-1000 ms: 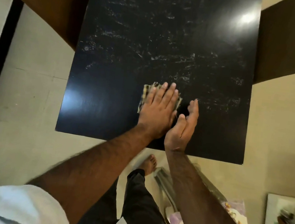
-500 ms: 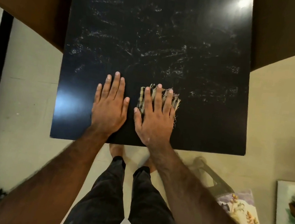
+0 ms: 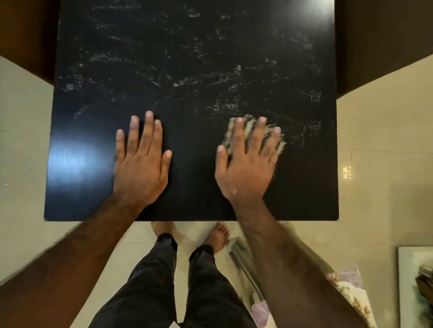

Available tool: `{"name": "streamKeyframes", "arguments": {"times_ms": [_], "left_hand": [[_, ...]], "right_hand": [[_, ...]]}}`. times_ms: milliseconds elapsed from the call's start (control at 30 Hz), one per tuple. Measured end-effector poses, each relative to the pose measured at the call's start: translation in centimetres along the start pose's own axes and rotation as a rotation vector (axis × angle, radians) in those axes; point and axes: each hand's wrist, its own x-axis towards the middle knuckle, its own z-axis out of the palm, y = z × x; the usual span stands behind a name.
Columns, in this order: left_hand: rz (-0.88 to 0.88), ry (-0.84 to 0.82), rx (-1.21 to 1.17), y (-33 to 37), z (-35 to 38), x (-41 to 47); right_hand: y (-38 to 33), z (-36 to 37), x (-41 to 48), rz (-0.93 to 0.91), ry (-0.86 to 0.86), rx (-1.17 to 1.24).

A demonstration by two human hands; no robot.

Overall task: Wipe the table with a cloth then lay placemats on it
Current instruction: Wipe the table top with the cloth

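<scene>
Black table (image 3: 195, 53) mid-wipe: right hand (image 3: 247, 164), fingers spread, presses the cloth (image 3: 246, 125) flat, left hand (image 3: 140, 160) flat and empty; streaks beyond probably need sweeping next.

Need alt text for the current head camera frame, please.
A person's right hand presses a frayed checked cloth flat on a black table streaked with white residue, while the left hand rests flat beside it. Bare feet stand on the tiled floor below.
</scene>
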Motion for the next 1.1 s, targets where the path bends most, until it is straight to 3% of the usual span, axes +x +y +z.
{"name": "streamKeyframes", "arguments": {"times_ms": [167,367,500,633,800,933,1100], "left_hand": [[0.147,-0.027,-0.001,4.9,0.6,1.9],[0.119,0.045,0.031,5.0,2.0,2.4],[0.121,0.082,0.035,5.0,2.4,2.6],[0.124,0.076,0.036,5.3,2.0,2.5],[0.117,0.052,0.045,5.6,1.2,2.3],[0.107,0.032,0.04,5.7,1.1,2.3],[0.106,0.04,0.036,5.6,1.4,2.5]], "right_hand": [[1.1,0.0,-3.4,-0.137,-0.036,0.043],[10.0,-1.7,-1.0,0.166,-0.063,0.015],[10.6,-2.2,5.6,0.238,-0.019,0.019],[7.1,-1.7,7.0,0.157,0.039,-0.015],[6.7,-1.2,1.2,-0.056,-0.026,0.033],[12.0,-1.9,-1.1,0.081,-0.05,0.019],[13.0,-2.8,5.5,0.286,-0.035,0.008]]}}
